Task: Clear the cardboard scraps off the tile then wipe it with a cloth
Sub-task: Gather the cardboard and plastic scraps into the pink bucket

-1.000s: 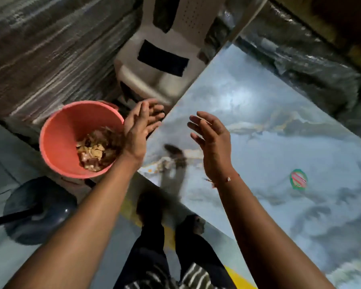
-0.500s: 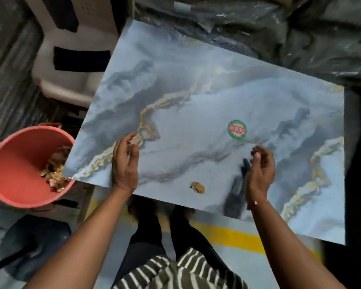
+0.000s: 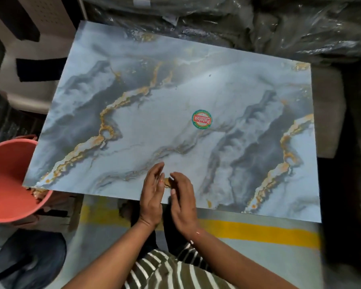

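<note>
A large grey-blue marble-patterned tile [image 3: 196,90] with gold veins fills the middle of the view. One small brown cardboard scrap [image 3: 167,182] lies near its front edge. My left hand [image 3: 152,192] and my right hand [image 3: 182,200] stand on edge on either side of the scrap, palms facing each other, fingers fairly straight. The scrap sits in the narrow gap between them; whether either hand touches it is unclear. No cloth is in view.
A pink bucket [image 3: 6,180] stands at the tile's front left corner, with scraps just visible at its rim. A round green and red sticker [image 3: 202,119] is stuck mid-tile. A white plastic chair [image 3: 29,59] stands at the back left, plastic-wrapped bundles [image 3: 258,24] behind, and a yellow floor stripe [image 3: 258,232] below.
My hands left the bucket and came over the tile. From wide apart they have closed in on the lone scrap near the front edge. The view swung right to centre the tile.
</note>
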A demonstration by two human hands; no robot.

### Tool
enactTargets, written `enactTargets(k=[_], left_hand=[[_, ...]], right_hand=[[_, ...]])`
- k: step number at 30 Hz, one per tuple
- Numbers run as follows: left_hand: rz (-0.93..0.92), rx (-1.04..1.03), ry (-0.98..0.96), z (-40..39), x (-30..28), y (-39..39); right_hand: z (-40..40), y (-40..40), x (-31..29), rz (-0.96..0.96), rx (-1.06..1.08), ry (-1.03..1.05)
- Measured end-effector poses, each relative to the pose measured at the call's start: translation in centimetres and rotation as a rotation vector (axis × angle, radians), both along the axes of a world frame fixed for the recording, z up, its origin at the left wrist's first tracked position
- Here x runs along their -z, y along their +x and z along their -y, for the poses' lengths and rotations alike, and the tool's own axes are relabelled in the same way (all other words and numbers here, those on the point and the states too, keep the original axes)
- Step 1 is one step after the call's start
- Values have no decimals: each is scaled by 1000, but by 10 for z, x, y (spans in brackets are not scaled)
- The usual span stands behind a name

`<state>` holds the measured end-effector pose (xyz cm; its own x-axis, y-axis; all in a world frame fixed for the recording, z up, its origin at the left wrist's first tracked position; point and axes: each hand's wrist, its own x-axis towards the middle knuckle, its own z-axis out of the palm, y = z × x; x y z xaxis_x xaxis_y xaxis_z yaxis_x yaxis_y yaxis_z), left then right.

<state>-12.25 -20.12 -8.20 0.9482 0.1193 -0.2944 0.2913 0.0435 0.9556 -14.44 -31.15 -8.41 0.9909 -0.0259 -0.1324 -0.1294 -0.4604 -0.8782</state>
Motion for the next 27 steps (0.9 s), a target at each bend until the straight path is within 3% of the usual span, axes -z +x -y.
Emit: enactTargets(k=[7,9,13,15,19,23,27], left_hand=[[-3,-94,-77,2,-10,11],[36,-37,69,-9,-13,15],[236,248,559,-30,-8,17],[264,417,632,-30,0,10],[180,553,568,-17,4,-10],[84,516,398,-9,-2,-12],[3,374,147,-11,-3,-6]], right_hand=[[18,6,-8,-13,-25,36],[33,9,-14,-21,-9,16],[70,-11,-23,9,103,-127],[82,-41,-25,-96,158,-243],[66,-80,-18,-382,23,-436],[21,-48,-10,-357,-117,-581],[-23,-6,0,-268,-181,-485]])
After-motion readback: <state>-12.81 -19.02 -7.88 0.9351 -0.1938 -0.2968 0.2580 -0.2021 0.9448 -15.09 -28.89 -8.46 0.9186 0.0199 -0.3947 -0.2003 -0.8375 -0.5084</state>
